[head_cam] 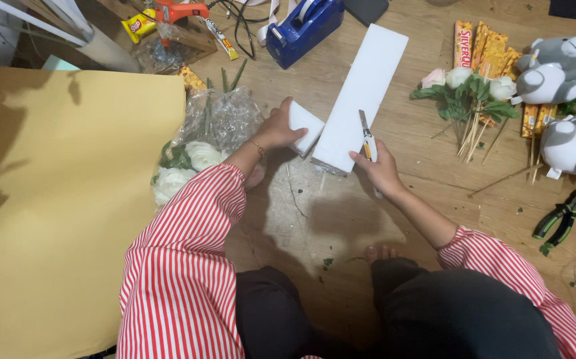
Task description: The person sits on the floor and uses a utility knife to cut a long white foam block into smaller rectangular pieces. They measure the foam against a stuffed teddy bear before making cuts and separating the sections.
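A long white foam block (362, 90) lies on the wooden floor in front of me. My right hand (381, 171) grips a utility knife (366, 136), its blade resting on the block's near end. My left hand (279, 128) holds a small white foam piece (306, 123) lying just left of the long block. Both sleeves are red and white striped.
A big yellow paper sheet (68, 199) covers the floor at left. White flowers in clear wrap (195, 156) lie beside it. A blue tape dispenser (304, 26) sits at the top. Flower stems (471, 100), grey plush toys (557, 86) and pliers (561, 219) lie at right.
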